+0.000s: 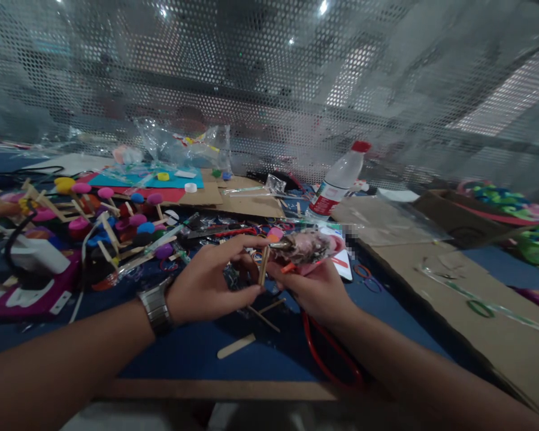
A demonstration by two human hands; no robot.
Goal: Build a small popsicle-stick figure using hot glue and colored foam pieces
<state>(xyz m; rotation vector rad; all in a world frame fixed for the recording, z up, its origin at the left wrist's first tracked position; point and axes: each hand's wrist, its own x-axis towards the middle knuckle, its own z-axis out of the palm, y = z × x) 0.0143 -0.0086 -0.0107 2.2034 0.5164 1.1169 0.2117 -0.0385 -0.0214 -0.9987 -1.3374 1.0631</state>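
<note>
1. The left hand [206, 281] is pinching small wooden sticks [264, 267] between thumb and index fingertips; its other fingers are curling inward behind them.
2. The right hand [321, 290] is closing its fingers around a glue gun [309, 246], the index finger lying near an orange part [288, 267] beneath the body.
3. The glue gun is pointing its metal tip at the upper end of the sticks; whether they are touching is too small to tell. Its body is looking pink and grimy, with dark, crusty patches near the tip.
4. The held sticks are standing nearly upright, slightly tilted, above the table [184, 353].
5. Below the hands, thin crossed sticks [266, 313] are lying near a flat, round-ended stick [236, 346]. A red loop [330, 356] is resting below the right hand.
6. Beyond the glue gun, a red-capped bottle [335, 187] is leaning rightward; colorful lumps with sticks [137, 220] are crowding the left side.
</note>
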